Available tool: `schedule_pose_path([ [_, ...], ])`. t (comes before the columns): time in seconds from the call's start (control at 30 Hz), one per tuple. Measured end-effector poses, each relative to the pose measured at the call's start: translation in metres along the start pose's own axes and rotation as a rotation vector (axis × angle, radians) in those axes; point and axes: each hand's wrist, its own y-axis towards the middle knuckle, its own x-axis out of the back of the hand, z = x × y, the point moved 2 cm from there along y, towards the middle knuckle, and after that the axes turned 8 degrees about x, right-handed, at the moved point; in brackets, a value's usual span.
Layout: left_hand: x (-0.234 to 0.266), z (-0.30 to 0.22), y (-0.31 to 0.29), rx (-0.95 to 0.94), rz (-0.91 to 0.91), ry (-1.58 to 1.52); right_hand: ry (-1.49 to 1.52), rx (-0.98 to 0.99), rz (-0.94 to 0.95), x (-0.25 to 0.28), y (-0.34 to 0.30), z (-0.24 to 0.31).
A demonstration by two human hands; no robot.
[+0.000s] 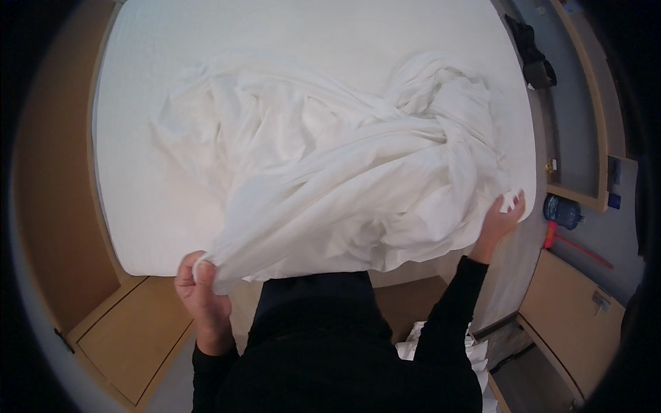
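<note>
A large white sheet (351, 186) lies bunched and creased over the white mattress (317, 27), its folds twisted together at the right. My left hand (201, 279) pinches a corner of this sheet and holds it just off the near left edge of the mattress, so the cloth stretches in long folds toward the right. At the near right corner of the mattress is my right hand (502, 215), its fingers apart and no cloth in its grasp. It is beside the sheet's right edge; whether the fingertips touch the bedding I cannot tell.
A wooden panel (62, 165) borders the bed on the left, with a wooden cabinet (131, 337) near its foot. To the right are a wood-framed glass panel (571, 103), a blue water jug (562, 211), a red-handled tool (582, 249) and a wooden door (575, 316).
</note>
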Motion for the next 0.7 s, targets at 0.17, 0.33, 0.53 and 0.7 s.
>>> schedule_pose_path([
  [0.17,0.007,0.007,-0.017,-0.136,0.124,0.237,0.237,0.613,0.493,-0.031,-0.049,0.142],
  [0.33,0.027,-0.006,-0.033,-0.475,0.365,0.391,0.345,0.908,0.661,-0.039,-0.060,0.204],
  [0.53,0.048,0.011,-0.034,-0.263,0.095,0.340,0.770,0.594,0.417,0.030,-0.071,0.172],
  [0.7,0.037,0.019,-0.029,-0.014,0.047,0.017,0.571,0.614,0.824,0.059,-0.081,0.160],
])
